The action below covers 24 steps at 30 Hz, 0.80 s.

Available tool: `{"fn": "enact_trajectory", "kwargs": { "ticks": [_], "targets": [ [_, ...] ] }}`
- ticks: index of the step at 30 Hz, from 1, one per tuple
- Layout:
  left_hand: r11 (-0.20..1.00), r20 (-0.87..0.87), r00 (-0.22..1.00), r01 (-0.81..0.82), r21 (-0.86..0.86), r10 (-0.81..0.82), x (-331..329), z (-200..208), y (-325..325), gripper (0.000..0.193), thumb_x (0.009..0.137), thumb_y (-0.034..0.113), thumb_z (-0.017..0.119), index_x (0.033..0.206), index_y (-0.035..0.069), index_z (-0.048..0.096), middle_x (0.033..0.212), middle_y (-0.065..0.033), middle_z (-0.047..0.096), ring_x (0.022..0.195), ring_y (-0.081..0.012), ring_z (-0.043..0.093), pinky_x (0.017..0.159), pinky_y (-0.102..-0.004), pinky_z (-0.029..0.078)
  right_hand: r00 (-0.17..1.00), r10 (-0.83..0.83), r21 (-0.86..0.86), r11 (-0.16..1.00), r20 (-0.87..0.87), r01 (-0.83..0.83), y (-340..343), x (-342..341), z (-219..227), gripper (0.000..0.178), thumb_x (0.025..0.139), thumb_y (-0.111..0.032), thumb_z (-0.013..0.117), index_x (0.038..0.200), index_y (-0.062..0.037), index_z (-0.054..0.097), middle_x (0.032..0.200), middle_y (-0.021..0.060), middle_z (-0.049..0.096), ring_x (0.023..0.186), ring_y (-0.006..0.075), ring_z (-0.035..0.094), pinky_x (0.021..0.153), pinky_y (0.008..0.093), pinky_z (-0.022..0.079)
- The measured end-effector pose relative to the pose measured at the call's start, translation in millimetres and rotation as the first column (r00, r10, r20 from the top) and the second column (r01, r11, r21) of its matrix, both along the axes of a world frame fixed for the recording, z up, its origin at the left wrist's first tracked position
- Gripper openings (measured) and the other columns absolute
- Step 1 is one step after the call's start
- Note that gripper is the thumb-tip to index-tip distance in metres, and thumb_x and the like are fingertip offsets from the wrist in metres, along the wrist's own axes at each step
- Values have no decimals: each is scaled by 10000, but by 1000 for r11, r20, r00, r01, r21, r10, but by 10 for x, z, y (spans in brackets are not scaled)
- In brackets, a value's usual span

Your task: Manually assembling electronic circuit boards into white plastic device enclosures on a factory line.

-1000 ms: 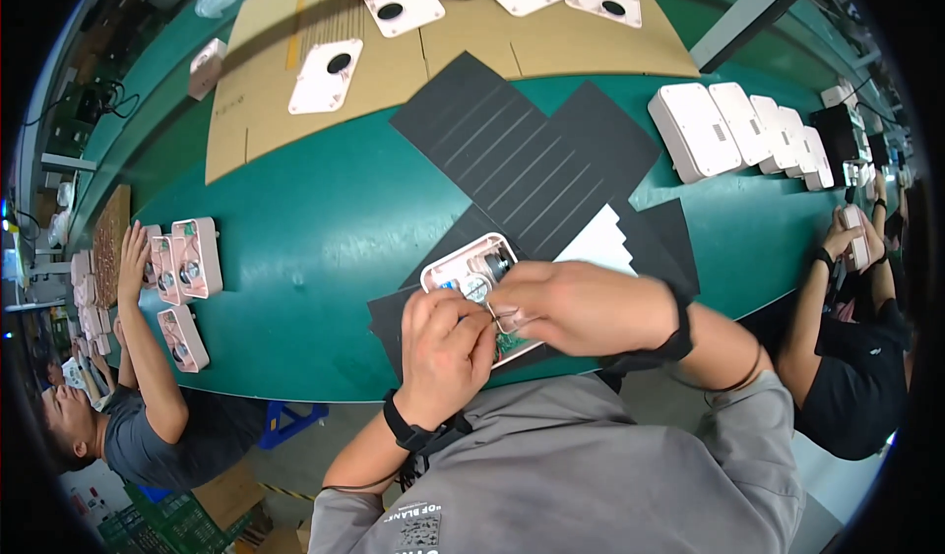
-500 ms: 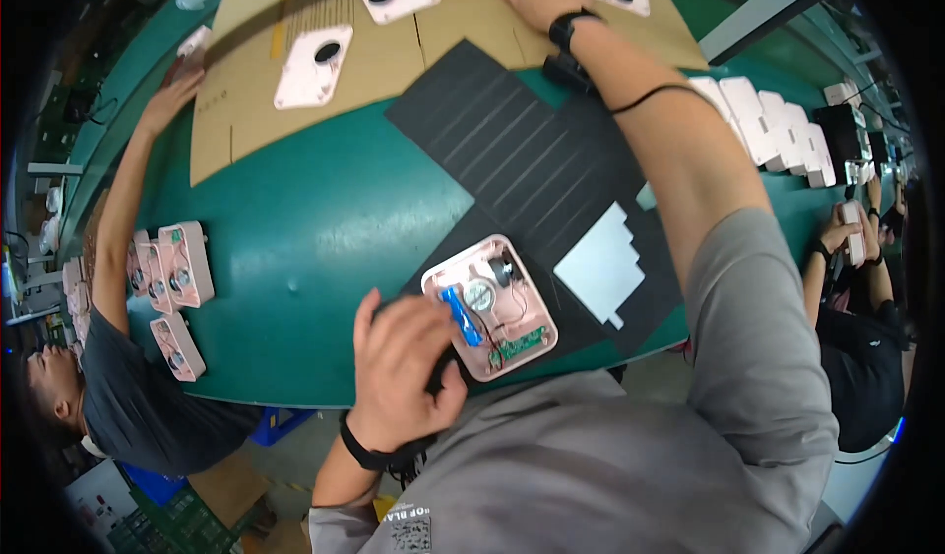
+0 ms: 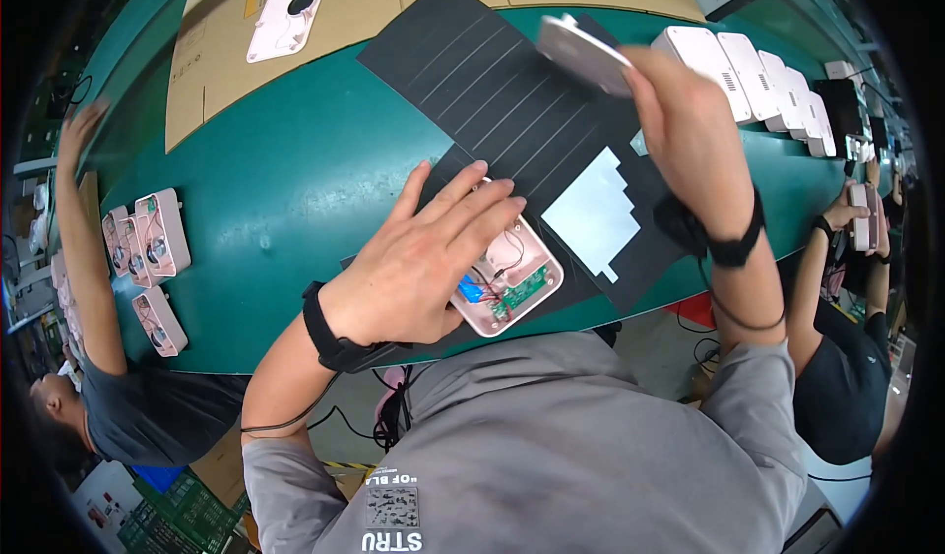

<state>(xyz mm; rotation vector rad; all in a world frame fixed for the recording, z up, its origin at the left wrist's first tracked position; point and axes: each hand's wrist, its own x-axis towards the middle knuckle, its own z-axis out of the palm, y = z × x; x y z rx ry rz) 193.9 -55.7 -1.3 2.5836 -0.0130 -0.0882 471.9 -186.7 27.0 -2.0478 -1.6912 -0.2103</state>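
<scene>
My left hand lies across the upper left part of an open pale pink housing, fingers stretched and spread. Its thumb is partly hidden at the housing's lower left edge. Inside the housing show a blue cylindrical cell, red and dark wires, and a green circuit board; the rest is under my hand. My right hand grips a thin pale pink cover panel by its right end. The panel is tilted in the air over the black sheet, blurred by motion.
A light stepped sheet lies right of the housing. White cases stand in a row at right. Cardboard at the back bears another panel. Open housings stand at left. Co-workers' arms show on both sides.
My right hand has come back from the cardboard with a cover panel in it. My left hand has moved onto the housing. The view has shifted, and the left co-worker's hand has left the cardboard.
</scene>
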Motion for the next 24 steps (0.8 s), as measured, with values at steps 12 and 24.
{"fn": "enact_trajectory", "kwargs": {
  "ticks": [12,24],
  "targets": [
    [776,246,771,-623,99,588,-166,-297,-721,1196,569,497,1018,1489,-13,449,1403,-220,538,1308,-423,506,1095,-543,421,990,-93,138,985,-103,107,-904,-656,-485,237,902,32,744,1139,19,741,1127,170,747,926,350,713,818,417,582],
    [760,241,754,-474,-444,611,-357,-565,-491,912,743,240,949,1501,14,495,1557,-211,532,1464,-457,476,1193,-521,406,861,27,41,999,-508,-7,-863,-1038,-392,276,824,16,798,1096,-5,757,1289,167,670,1158,354,654,952,416,551]
  ]
}}
